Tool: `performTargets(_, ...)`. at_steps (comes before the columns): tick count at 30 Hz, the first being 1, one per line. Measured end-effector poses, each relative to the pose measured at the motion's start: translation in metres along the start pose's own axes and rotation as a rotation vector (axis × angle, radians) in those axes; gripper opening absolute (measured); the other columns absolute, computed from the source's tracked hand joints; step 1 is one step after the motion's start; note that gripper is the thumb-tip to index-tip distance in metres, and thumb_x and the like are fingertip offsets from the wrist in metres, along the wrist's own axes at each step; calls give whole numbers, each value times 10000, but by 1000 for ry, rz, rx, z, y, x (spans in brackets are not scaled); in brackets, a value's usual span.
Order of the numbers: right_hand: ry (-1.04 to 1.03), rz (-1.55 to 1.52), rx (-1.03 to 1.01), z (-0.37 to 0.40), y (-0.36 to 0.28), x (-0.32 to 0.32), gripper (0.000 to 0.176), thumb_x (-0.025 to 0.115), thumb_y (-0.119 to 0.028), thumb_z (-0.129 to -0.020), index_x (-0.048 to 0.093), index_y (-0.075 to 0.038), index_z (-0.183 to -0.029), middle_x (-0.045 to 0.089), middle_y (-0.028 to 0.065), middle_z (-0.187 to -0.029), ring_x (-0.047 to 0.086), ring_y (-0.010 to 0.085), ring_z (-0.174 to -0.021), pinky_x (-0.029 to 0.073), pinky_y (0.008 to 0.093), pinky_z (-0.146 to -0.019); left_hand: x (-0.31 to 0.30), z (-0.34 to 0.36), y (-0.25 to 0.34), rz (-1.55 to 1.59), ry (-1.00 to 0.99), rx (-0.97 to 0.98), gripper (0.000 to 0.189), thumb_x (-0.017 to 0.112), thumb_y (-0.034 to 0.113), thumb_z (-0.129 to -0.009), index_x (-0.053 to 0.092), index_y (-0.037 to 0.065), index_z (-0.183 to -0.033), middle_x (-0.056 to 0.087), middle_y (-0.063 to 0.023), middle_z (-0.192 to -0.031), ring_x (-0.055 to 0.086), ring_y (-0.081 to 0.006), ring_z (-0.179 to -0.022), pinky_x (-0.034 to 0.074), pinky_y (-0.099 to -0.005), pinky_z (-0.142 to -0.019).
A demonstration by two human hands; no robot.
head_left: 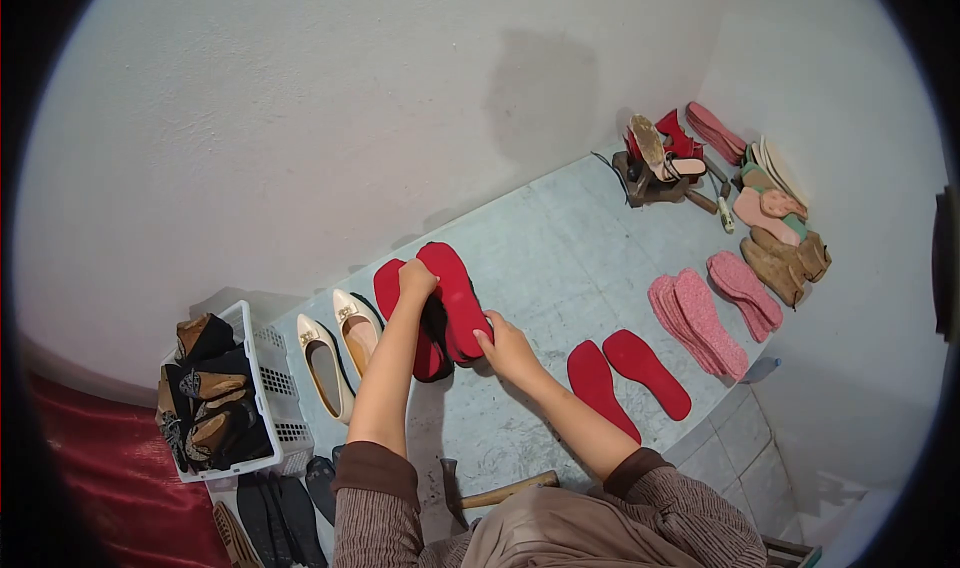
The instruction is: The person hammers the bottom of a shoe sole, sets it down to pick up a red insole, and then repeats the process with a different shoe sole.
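Observation:
Near the middle of the table, my left hand (pixel 417 280) and my right hand (pixel 508 346) are both closed on a stack of red insoles (pixel 453 293). My left fingers wrap its inner edge, while my right thumb presses on top at the lower end. Dark material shows beneath the red top. Just left of it, partly behind my left hand and forearm, lies another red insole (pixel 389 290) with a dark edge. A pair of cream flats (pixel 327 376) with bows stands beside my left forearm. Two red insoles (pixel 645 373) lie flat to the right of my right forearm.
A white basket (pixel 285 393) of shoes stands at left, with black soles (pixel 280 518) below it. Close to my body lies a hammer (pixel 508 490). Pink insole stacks (pixel 698 320) line the right side. Shoe parts and tools, including a red sandal (pixel 680 138), fill the far corner.

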State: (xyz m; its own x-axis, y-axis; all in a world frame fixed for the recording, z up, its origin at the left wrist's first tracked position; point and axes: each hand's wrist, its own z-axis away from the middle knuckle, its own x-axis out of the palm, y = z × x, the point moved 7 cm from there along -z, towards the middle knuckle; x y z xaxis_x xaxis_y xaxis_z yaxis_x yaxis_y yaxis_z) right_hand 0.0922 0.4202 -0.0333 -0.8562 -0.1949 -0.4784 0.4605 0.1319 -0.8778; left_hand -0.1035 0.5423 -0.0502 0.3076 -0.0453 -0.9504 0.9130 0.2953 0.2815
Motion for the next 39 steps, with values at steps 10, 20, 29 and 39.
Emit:
performTargets(10, 72, 311, -13, 5, -16, 1, 438, 571, -281, -832, 470, -75, -1206, 508, 147, -994, 528, 331, -907, 459, 433, -762, -9, 20, 22, 48, 181, 3, 280, 506, 145, -843, 525, 108, -1119, 546, -224, -1030, 556, -355, -971, 488, -458, -763)
performTargets(20, 127, 287, -71, 43, -3, -36, 529, 591, -343, -805, 433, -104, -1250, 491, 122, -1137, 490, 286, -1042, 414, 450, -818, -45, 78, 36, 11, 317, 103, 328, 625, 243, -778, 592, 170, -1096, 508, -116, -1046, 492, -304, -985, 447, -440, -782)
performTargets(29, 287, 764, 253, 201, 114, -102, 769, 753, -292, -644, 369, -20, -1252, 470, 164, -1150, 430, 318, -1104, 362, 437, -867, -18, 372, -76, 584, 564, -127, 243, 590, 61, -752, 557, 31, -991, 507, -98, -832, 507, -209, -759, 419, -317, -669)
performTargets(39, 286, 288, 151, 178, 130, -100, 519, 575, -164, -719, 421, 0, -1186, 533, 224, -979, 562, 351, -859, 451, 423, -767, 11, 520, -164, 649, 643, -466, 190, 579, 29, -745, 570, 38, -935, 548, -85, -709, 535, -179, -621, 434, -301, -583)
